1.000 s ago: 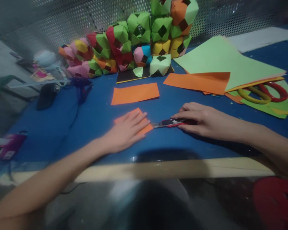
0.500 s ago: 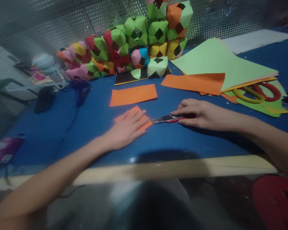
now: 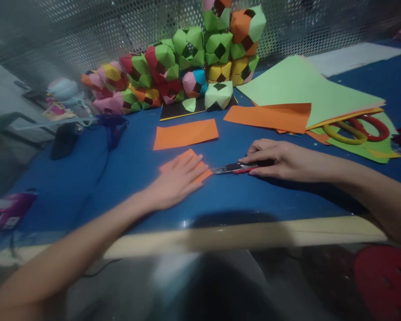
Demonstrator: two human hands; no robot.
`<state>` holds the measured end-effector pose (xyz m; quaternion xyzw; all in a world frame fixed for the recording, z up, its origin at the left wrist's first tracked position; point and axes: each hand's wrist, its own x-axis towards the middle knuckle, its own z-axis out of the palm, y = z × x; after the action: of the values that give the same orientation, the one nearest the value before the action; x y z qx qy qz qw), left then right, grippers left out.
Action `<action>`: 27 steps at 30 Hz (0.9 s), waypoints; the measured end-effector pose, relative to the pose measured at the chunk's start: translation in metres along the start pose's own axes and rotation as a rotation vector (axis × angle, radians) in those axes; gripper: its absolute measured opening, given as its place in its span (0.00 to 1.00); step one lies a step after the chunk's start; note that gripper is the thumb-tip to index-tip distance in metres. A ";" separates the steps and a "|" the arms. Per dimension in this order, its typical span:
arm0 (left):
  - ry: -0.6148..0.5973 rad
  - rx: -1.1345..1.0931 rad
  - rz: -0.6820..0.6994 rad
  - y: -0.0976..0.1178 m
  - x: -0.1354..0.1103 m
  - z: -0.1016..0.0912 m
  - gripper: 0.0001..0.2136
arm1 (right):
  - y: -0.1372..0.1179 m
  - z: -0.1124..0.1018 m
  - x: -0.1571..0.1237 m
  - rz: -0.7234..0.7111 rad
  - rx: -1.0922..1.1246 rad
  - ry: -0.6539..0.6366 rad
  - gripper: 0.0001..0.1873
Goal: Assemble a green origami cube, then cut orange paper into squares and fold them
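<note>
Well to the left of the left grip [image 3: 175, 180], on the blue surface [image 3: 220, 196], are a purple box [image 3: 16, 207] and, nearer in, a black thing [image 3: 66, 140] (too blurred to name). The left grip is released, its fingers spread flat over a folded orange paper [image 3: 205, 174], which lies under it and pokes out past the fingertips. Just beyond that grip lies an orange strip [image 3: 187, 133], apart from the folded piece; farther beyond, stacked paper blocks [image 3: 167, 55] stand by a mesh panel [image 3: 297, 31]. Between the two grips a knife [image 3: 234, 167] points its blade left, the tip at the folded paper's right corner (whether it has slid inside the fold, I cannot tell). The right grip [image 3: 277, 160] is clenched around the knife's handle. Beyond it sits a longer orange strip [image 3: 274, 116] by a green paper stack [image 3: 307, 89]; farther right of that grip show scissors [image 3: 345, 140], one handle yellow, one red.
</note>
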<state>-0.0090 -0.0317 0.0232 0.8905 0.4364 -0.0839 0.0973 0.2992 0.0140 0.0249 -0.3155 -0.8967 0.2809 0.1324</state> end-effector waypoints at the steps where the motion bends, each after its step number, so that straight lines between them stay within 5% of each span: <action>1: -0.003 -0.003 -0.003 0.000 0.000 0.000 0.31 | -0.001 0.000 0.000 0.003 0.003 0.004 0.28; 27: 0.001 -0.038 -0.022 0.004 -0.001 -0.003 0.30 | -0.017 0.008 -0.005 0.008 -0.005 0.014 0.26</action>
<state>-0.0061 -0.0337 0.0264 0.8838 0.4476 -0.0765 0.1131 0.2917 -0.0035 0.0283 -0.3212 -0.8953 0.2768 0.1367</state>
